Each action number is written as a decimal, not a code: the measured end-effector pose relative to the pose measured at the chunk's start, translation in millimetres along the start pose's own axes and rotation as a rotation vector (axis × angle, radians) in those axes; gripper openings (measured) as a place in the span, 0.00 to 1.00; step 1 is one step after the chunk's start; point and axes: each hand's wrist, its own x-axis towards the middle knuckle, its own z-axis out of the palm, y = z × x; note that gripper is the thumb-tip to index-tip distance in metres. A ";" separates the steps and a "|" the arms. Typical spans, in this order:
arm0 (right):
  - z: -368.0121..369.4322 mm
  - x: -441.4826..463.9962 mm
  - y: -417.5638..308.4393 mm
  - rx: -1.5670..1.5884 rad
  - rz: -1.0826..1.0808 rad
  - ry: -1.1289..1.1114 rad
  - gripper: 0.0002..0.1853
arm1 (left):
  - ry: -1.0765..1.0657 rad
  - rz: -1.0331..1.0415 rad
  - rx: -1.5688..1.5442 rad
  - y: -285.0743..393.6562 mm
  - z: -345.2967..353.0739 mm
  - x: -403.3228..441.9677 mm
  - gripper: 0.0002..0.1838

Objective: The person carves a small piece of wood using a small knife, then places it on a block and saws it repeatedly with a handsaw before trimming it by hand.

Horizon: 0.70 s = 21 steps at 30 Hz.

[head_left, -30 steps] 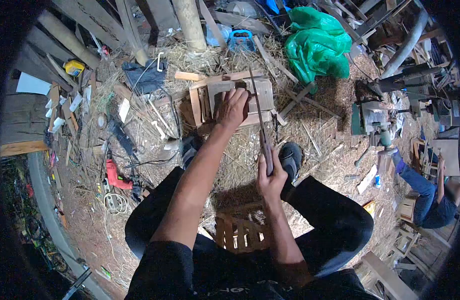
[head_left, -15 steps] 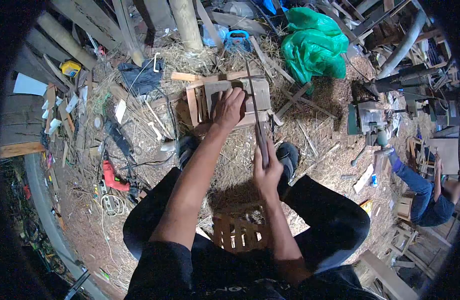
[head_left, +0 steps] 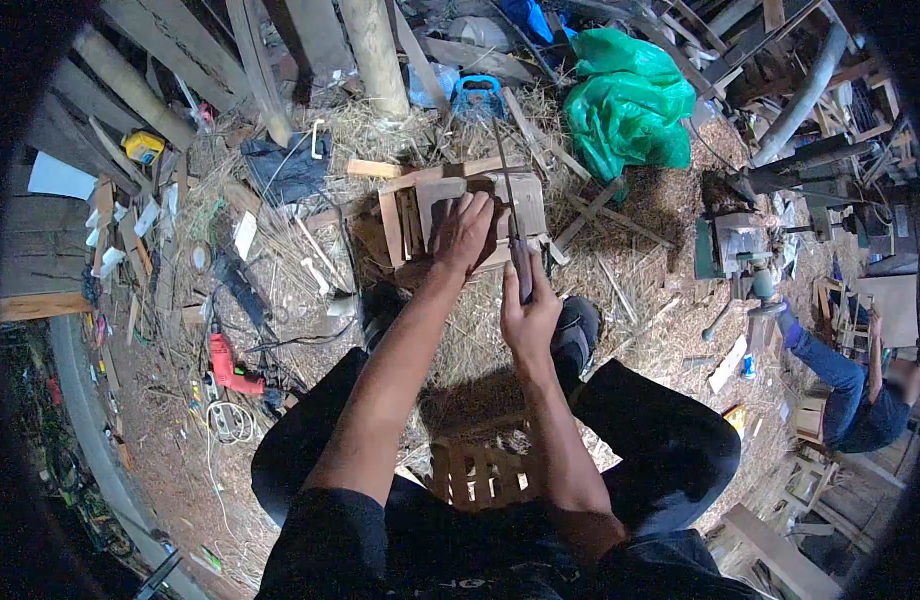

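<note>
My right hand (head_left: 530, 310) is closed around the handle of a handsaw (head_left: 508, 180), whose long thin blade shows nearly edge-on and points away from me. The blade crosses a flat wooden board (head_left: 527, 203); its teeth cannot be made out. With bent fingers, my left hand (head_left: 464, 232) holds the board down just left of the blade. Beneath the board is a low wooden frame of slats (head_left: 390, 228), between my feet. Shadow hides the underside of my left fingers.
A red power drill (head_left: 230, 365) with a white cord lies at left. A green plastic bag (head_left: 630, 100) sits ahead right, near a bench vise-like metal machine (head_left: 745, 240). Straw and wood scraps cover the ground. Another person (head_left: 865, 405) sits at far right.
My right hand has pushed the saw forward, away from me, along the board. My left hand stays on the board; the view has shifted slightly.
</note>
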 end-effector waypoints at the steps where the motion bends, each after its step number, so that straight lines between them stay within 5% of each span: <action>1: -1.0 -1.4 -3.7 0.010 -0.052 0.019 0.20 | 0.013 0.007 0.007 -0.5 1.6 -3.0 0.11; 2: -8.2 -2.8 -7.9 0.081 0.071 0.019 0.20 | 0.039 -0.018 0.018 2.8 2.2 -8.2 0.11; 3: -15.0 0.1 -17.0 0.132 -0.041 0.077 0.20 | 0.075 -0.040 0.029 5.9 1.5 -8.0 0.11; 4: -26.4 7.7 -41.8 0.198 -0.028 0.084 0.19 | 0.057 -0.078 -0.247 2.0 6.5 0.1 0.11; 5: -36.9 18.5 -65.5 0.263 -0.017 0.093 0.19 | 0.036 -0.126 -0.108 12.6 -10.3 6.2 0.09; 7: -50.2 55.2 -79.2 0.204 -0.191 0.196 0.19 | 0.112 -0.109 -0.301 -0.3 -0.6 9.1 0.10; 10: -72.4 116.4 -104.6 0.251 -0.160 0.122 0.21 | 0.067 0.008 -0.232 -12.5 -32.0 19.0 0.09; 13: -85.3 159.6 -104.9 0.232 -0.232 0.056 0.24 | -0.279 -0.242 -0.681 22.4 -141.6 68.4 0.09; 15: -97.1 168.6 -118.1 0.189 -0.265 0.000 0.25 | -0.067 -0.157 -0.713 25.8 -160.8 90.5 0.14; 21: -130.6 134.3 -187.3 0.440 -0.209 -0.109 0.26 | -0.007 -0.115 -0.837 93.7 -304.2 113.4 0.21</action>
